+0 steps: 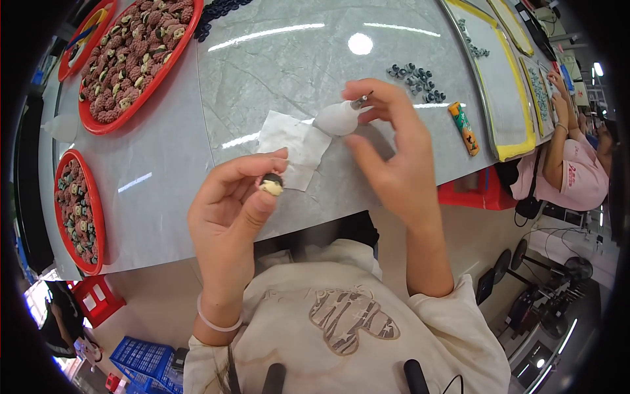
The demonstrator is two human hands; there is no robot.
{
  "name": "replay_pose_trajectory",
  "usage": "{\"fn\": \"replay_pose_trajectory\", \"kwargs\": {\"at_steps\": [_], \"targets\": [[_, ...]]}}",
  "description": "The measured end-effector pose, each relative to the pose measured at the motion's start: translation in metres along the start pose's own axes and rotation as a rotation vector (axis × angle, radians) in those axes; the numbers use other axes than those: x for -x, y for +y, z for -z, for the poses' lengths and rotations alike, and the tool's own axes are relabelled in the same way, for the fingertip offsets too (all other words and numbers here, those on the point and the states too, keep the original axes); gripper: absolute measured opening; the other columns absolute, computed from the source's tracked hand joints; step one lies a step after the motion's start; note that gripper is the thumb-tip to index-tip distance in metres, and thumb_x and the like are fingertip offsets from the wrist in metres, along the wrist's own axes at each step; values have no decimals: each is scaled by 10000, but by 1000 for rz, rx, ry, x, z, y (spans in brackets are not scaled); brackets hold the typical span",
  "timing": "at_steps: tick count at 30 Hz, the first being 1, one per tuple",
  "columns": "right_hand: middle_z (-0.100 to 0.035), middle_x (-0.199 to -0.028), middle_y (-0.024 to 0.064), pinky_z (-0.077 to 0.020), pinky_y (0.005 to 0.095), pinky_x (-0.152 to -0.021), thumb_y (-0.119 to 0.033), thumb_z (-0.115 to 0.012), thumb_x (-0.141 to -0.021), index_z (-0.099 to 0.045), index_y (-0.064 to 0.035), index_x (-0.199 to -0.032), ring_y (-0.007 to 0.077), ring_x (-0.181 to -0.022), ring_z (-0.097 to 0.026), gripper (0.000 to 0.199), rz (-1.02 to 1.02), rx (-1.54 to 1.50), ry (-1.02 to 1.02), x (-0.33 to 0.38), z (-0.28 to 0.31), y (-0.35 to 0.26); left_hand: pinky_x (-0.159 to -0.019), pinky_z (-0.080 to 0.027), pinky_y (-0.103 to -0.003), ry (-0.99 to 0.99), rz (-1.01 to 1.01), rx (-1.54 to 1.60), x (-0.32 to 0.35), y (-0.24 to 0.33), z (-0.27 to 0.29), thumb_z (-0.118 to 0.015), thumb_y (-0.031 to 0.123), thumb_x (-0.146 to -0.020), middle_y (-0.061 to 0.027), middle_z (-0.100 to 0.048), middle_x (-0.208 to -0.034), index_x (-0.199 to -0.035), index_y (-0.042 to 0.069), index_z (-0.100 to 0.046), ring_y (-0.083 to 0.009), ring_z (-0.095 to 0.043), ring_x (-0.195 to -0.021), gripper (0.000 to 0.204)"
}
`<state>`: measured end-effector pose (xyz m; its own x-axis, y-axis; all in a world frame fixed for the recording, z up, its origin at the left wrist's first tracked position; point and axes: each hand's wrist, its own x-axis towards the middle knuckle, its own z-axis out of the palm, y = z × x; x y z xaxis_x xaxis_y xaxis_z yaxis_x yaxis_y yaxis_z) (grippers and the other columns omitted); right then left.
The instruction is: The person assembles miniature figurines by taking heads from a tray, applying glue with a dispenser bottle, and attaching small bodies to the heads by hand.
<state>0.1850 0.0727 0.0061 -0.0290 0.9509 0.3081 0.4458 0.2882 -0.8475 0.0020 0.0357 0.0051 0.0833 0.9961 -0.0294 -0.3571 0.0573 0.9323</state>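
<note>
My left hand [226, 213] is closed in a pinch on a small doll-head figurine [271, 184], dark on top and cream below with a bit of pink. A white squeeze bottle [336, 119] with a thin metal nozzle sits on the table, tilted to the right. Around its nozzle end my right hand [397, 154] is spread, thumb and fingers apart; whether a fingertip touches the bottle is hard to tell. Beneath and beside the bottle lies a creased white tissue [295, 148].
Red trays [190, 49] [102, 246] of small figurines stand at left. Several small dark blue-grey pieces [417, 82] lie beyond my right hand, near an orange-and-green tube [464, 128]. Yellow-edged trays [505, 125] line the right side. A co-worker in pink [577, 171] sits farther right.
</note>
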Motion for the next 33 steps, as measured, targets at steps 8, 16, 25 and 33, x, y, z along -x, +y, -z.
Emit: {"fn": "replay_pose_trajectory", "kwargs": {"at_steps": [8,16,25,33], "targets": [[-575,-866,58,-389,266,-725,-19,-576,-670,-560,-45,-901,178,-817,-506,233,121,556,82,-41,37,26,-730,-439,-254,10,-5,76,12,4,-5,-596,86,-767,-129,-544,-954,-961,-28,-494,-159,-541,-836,247],[-547,-915,99,-408,286,-647,-18,-548,-748,-529,4,-917,179,-807,-525,172,16,-114,184,-19,32,3,-706,-470,-253,17,-42,112,22,2,3,-589,48,-760,-151,-532,-963,-964,-30,-487,-169,-550,-822,241],[-500,-890,128,-371,208,-576,-74,-537,-790,-510,31,-937,163,-730,-468,183,124,-328,-48,39,19,-37,-612,-464,-227,-60,-12,176,26,-2,-10,-645,248,-733,-132,-511,-953,-956,18,-465,-190,-564,-792,367],[-513,-871,186,-472,217,-562,-43,-626,-717,-498,12,-884,157,-635,-543,218,158,-422,-260,40,3,-47,-639,-456,-223,-121,-61,172,37,-5,-4,-664,278,-711,-137,-514,-958,-952,15,-476,-151,-542,-772,404]]}}
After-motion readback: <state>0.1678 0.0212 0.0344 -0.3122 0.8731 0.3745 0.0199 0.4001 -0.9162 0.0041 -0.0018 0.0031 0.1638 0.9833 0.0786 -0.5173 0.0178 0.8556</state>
